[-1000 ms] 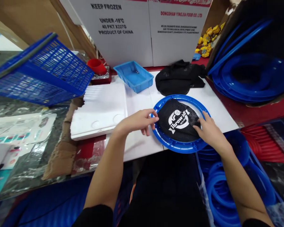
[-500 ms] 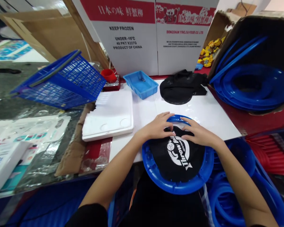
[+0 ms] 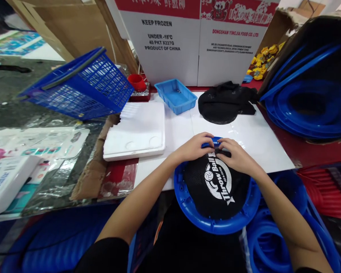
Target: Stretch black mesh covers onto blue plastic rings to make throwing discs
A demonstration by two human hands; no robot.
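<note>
A blue plastic ring [image 3: 216, 226] lies at the table's front edge, with a black mesh cloth [image 3: 199, 189] printed "Throw Ball" across its middle. At the ring's far side, my left hand [image 3: 197, 147] pinches the cloth's edge against the rim. Close beside it, my right hand [image 3: 234, 153] has its fingers curled on the same cloth edge and rim. The fingertips of both hands nearly meet. More black cloth pieces [image 3: 226, 102] lie in a pile farther back on the white sheet [image 3: 179, 131].
A light blue tray [image 3: 177, 99], a white foam piece [image 3: 136, 132] and a blue basket [image 3: 85, 89] stand at the back left. A carton holds blue rings [image 3: 307, 110] at right. More rings [image 3: 267, 242] lie below the right arm.
Both hands have closed in on the far rim, and the cloth is drawn up to it, covering the gap there. The view has shifted slightly.
</note>
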